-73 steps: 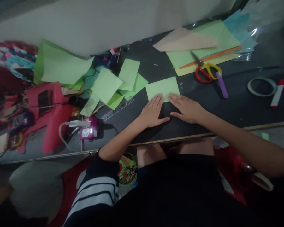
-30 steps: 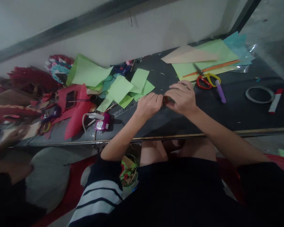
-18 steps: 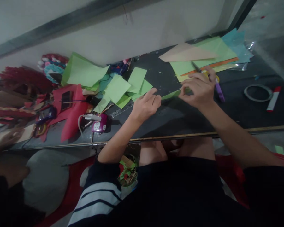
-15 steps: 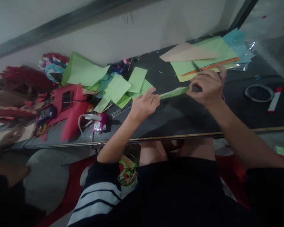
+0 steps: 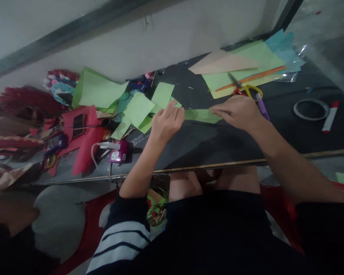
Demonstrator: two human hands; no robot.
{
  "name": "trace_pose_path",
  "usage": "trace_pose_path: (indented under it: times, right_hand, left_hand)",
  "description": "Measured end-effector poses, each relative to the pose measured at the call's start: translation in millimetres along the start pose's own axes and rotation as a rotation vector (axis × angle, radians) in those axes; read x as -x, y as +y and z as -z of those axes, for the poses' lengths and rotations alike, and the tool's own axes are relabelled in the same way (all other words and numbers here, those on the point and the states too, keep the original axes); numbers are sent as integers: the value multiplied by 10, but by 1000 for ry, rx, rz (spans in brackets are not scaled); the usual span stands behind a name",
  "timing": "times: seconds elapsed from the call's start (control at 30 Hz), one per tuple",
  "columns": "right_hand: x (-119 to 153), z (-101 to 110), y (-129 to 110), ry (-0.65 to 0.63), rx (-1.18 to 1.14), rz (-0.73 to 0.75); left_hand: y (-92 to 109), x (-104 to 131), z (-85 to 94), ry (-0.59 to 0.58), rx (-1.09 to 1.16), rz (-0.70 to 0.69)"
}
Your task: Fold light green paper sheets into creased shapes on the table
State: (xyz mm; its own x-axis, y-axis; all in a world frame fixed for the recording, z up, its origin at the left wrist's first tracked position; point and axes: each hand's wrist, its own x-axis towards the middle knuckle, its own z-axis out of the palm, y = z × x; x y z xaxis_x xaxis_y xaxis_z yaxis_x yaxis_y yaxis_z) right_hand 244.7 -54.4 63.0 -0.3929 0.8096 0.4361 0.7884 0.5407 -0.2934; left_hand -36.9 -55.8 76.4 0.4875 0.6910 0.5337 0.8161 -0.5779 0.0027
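A strip of light green paper (image 5: pixel 199 115) stretches between my two hands above the dark table. My left hand (image 5: pixel 168 120) is closed on its left end, with the index finger raised. The fingers of my right hand (image 5: pixel 237 112) pinch the strip towards its right end, near its upper edge. Just behind my right hand lie scissors (image 5: pixel 248 88) with red and yellow on the handles, blades pointing away. Beside them is a purple and white object (image 5: pixel 262 106), partly hidden by that hand. Several cut green paper pieces (image 5: pixel 139 109) overlap to the left of my left hand.
Coloured sheets (image 5: pixel 246 63) are stacked at the back right. A roll of tape (image 5: pixel 311 109) and a red-and-white marker (image 5: pixel 330 117) lie at the right. A purple plug adapter (image 5: pixel 119 152), red paper (image 5: pixel 87 141) and another person's arm (image 5: pixel 11 214) are at the left.
My right hand has moved left and slightly down along the strip, uncovering the scissors' handles. The strip now shows its flat face more.
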Motion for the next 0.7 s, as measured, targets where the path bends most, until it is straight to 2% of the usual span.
trace_pose_path:
  times: [0.1, 0.23, 0.37, 0.5, 0.6, 0.7]
  right_hand:
    - [43, 18, 102, -34, 22, -31]
    - [80, 73, 219, -30, -126, -36]
    - [-9, 97, 220, 58, -223, 31]
    - [-71, 97, 191, 97, -172, 40]
    - [-32, 34, 161, 213, -96, -118]
    - [27, -126, 41, 486, -183, -399]
  left_hand:
    - [-80, 19, 7, 21, -55, -37]
    - [-185, -12, 27, 10, 28, -51]
    - [-236, -132, 19, 29, 365, 46]
    - [-247, -203, -72, -131, 719, 125]
    - [-189, -185, -140, -115, 755, 203]
    - [-13, -128, -167, 13, 604, 241]
